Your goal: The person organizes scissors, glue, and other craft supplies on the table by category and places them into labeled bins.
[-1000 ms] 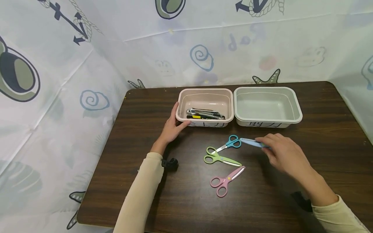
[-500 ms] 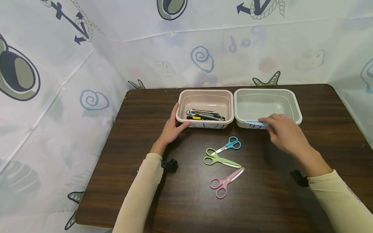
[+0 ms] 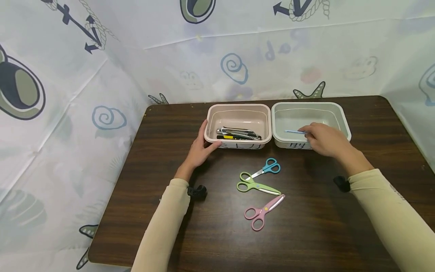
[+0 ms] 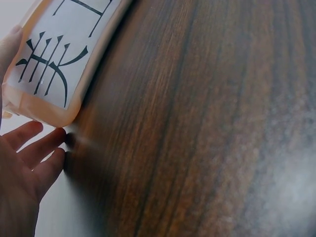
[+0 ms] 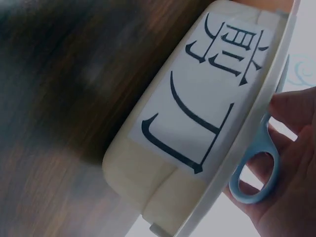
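Note:
My right hand [image 3: 323, 139] pinches a pair of light-blue scissors [image 3: 295, 132] over the green-grey bin [image 3: 346, 122], blades pointing left. In the right wrist view, the scissors' handle loop [image 5: 248, 199] shows behind the bin's rim, beside the fingers. My left hand [image 3: 199, 150] rests against the left front corner of the pinkish bin [image 3: 268, 113], thumb at the front rim and fingers along the side. The left wrist view shows the left hand's fingers [image 4: 47, 148] extended by the bin's lower corner. Several cutter knives [image 3: 239, 133] lie inside the pinkish bin.
Blue-handled scissors [image 3: 271, 166], green scissors [image 3: 253, 182] and pink scissors [image 3: 263, 212] lie on the dark wooden table [image 3: 217, 234]. Labels with characters are on the bins' fronts. A patterned curtain [image 3: 170, 41] hangs behind the table.
My right hand has carried the light-blue scissors from above the table, up over the front rim, and into the area over the green-grey bin. The left hand stays at the pinkish bin.

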Demonstrator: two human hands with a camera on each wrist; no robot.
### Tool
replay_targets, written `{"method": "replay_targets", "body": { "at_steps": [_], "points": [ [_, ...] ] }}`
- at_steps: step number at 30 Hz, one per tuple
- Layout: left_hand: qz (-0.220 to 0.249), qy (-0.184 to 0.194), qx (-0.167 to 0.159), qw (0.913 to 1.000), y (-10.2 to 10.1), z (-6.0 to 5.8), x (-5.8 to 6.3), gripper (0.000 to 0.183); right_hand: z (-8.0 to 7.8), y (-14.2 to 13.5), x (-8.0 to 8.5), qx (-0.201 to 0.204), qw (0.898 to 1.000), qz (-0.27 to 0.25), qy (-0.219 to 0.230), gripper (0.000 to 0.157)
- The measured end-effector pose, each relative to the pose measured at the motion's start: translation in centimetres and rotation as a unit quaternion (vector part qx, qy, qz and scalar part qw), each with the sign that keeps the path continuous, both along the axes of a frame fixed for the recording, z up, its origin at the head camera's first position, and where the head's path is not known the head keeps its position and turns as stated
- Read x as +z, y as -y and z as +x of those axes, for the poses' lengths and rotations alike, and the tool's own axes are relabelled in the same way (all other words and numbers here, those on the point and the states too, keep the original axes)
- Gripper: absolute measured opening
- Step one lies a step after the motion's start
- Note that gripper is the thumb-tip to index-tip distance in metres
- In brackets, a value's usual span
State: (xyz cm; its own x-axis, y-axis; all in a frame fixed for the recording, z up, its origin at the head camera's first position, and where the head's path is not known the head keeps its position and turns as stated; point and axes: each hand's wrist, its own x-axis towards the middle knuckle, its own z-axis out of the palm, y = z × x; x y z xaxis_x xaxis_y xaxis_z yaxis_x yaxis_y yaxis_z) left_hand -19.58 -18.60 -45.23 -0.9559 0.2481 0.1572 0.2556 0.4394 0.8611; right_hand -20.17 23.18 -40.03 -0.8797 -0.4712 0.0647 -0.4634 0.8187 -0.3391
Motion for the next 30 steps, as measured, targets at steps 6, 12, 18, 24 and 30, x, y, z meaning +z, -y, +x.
{"method": "replay_targets", "body": {
  "at_steps": [6, 12, 18, 24, 30],
  "points": [
    [0.008, 0.0, 0.006, 1.0, 0.7, -1.0, -1.8, 0.094, -2.4, -0.2, 0.2, -0.001, 0.992, -0.058, 0.113, 0.028],
    [-0.006, -0.002, 0.02, 0.9998, 1.2, -1.9, -3.6, 0.095, -3.9, -1.1, -0.6, -0.02, 0.983, -0.067, 0.167, 0.027],
    [-0.007, 0.002, 0.025, 0.9997, 1.1, -2.0, -3.8, 0.095, -4.4, -1.5, -1.3, -0.042, 0.98, -0.048, 0.186, 0.029],
    [-0.004, -0.001, 0.017, 0.9998, 0.9, -1.9, -3.8, 0.095, -4.7, -2.0, -1.6, -0.055, 0.974, -0.063, 0.209, 0.03],
    [-0.004, -0.005, 0.015, 0.9999, 1.0, -1.9, -3.9, 0.095, -4.8, -2.0, -1.7, -0.075, 0.968, -0.083, 0.223, 0.033]
  ]
}}
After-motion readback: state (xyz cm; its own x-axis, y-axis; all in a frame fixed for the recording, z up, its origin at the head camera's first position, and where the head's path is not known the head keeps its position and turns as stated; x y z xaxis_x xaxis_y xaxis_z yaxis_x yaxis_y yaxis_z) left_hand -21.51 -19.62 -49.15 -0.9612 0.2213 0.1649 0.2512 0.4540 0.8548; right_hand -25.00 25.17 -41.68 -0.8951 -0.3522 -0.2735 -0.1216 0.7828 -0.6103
